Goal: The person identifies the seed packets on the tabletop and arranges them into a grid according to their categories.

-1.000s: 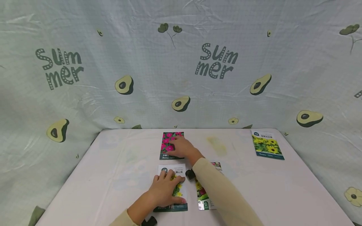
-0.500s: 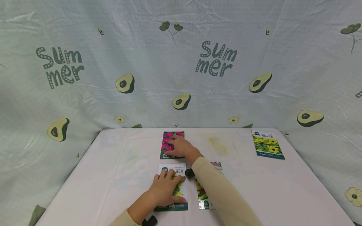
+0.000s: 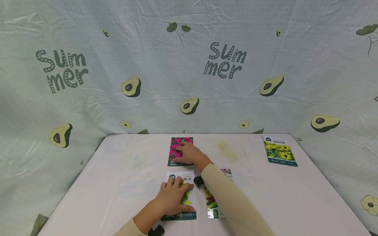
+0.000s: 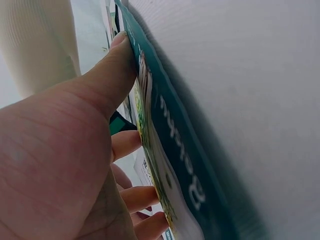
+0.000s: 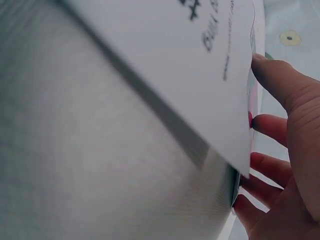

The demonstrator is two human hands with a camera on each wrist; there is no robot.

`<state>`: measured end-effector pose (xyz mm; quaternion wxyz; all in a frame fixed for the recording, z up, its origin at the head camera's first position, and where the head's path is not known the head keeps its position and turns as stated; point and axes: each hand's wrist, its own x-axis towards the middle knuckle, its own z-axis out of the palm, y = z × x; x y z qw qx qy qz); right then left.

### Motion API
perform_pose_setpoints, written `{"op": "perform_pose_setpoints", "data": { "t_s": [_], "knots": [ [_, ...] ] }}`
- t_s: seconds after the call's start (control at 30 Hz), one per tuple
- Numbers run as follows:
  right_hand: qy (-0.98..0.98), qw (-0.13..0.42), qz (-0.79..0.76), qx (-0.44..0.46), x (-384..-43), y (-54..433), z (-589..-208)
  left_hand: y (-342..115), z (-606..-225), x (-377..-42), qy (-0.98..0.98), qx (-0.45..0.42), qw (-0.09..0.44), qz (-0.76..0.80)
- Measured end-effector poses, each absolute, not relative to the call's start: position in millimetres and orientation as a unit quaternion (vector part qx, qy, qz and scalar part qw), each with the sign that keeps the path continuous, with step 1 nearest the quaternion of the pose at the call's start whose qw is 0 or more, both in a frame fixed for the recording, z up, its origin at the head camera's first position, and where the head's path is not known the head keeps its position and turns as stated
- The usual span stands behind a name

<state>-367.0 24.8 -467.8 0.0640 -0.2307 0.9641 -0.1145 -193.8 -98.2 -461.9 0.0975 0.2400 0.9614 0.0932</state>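
Observation:
In the head view, my left hand (image 3: 171, 198) rests with spread fingers on a packet with yellow flowers (image 3: 191, 197), white at the top and dark green along its lower edge. The left wrist view shows the thumb and fingertips (image 4: 140, 197) pressed against the packet's printed face. Farther back, my right hand (image 3: 190, 154) lies over the right side of a packet with pink flowers (image 3: 174, 144). Its fingertips (image 5: 261, 120) touch that packet in the right wrist view. Both packets lie flat, partly hidden under the hands.
Beneath the right sleeve (image 3: 233, 200) lies another packet with colourful pictures (image 3: 211, 202), partly covered. A packet with yellow daisy-like flowers (image 3: 280, 151) lies at the table's back right. Behind the pale table (image 3: 118, 183) hangs a curtain (image 3: 159, 65) printed with avocados.

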Motion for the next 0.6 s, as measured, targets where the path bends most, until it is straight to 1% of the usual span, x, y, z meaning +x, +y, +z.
{"op": "perform_pose_setpoints", "data": {
  "t_s": [0.6],
  "knots": [
    [0.965, 0.055, -0.104, -0.236, -371.7, 21.2, -470.4, -101.3, -463.5, -197.0, 0.961, 0.240, 0.097, 0.095]
  ]
}}
